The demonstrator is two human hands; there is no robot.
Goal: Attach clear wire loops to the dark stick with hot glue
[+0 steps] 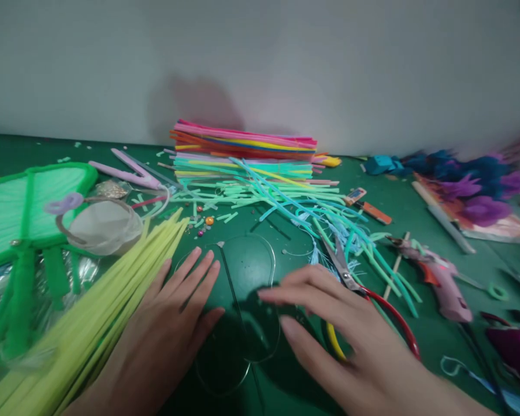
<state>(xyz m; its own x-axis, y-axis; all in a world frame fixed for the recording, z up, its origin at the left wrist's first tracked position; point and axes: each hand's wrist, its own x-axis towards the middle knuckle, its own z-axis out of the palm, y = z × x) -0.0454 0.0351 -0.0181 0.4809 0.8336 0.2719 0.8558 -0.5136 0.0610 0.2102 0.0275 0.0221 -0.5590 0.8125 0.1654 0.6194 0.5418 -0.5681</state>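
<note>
My left hand [169, 323] lies palm down with its fingers spread, beside a bundle of yellow-green pipe cleaners [108, 306]. My right hand [342, 335] hovers low with thumb and fingers apart, and nothing shows between them. Between the hands, a thin clear line [274, 260] curls in loops over the green table [238, 271]. A thin dark rod [231, 283] with a small pale tip lies across the loops. Scissors [349, 280] with red and yellow handles rest partly under my right hand, blades pointing away.
Bundled colourful pipe cleaners [247, 144] lie at the back, with loose blue-green ones [281, 202] in front. A green fan-shaped piece [30, 214] and a lilac hair straightener [134, 173] are left. Beads [209, 221] sit mid-table. A pink glue gun [446, 283] lies right, near purple flowers [485, 202].
</note>
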